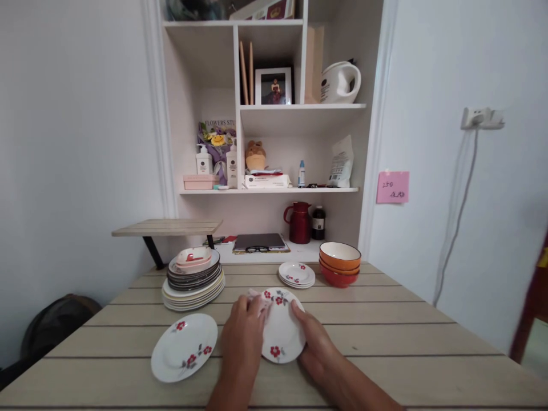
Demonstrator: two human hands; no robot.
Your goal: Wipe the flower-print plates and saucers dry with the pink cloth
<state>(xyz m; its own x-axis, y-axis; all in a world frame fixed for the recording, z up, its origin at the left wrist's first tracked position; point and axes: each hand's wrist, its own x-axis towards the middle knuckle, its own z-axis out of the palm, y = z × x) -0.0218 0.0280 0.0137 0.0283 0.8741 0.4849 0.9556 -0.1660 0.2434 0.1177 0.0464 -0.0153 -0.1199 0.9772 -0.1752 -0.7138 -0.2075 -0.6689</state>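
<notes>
A white plate with red flowers (283,331) is tilted up above the table, facing me. My right hand (315,341) grips its right edge, thumb on the front and the other fingers behind. My left hand (245,326) is closed around a pale pinkish cloth (266,301) and presses it against the plate's upper left. Another flowered plate (184,348) lies flat on the table left of my left hand. Behind the held plate sits a short stack of small flowered plates (297,274).
A tall stack of plates (193,288) topped with small dishes stands at the left. Orange and red bowls (339,264) are nested at the right. Beyond the slatted table (385,342), shelves hold a red jug (299,224), a dark bottle and a closed laptop (259,241).
</notes>
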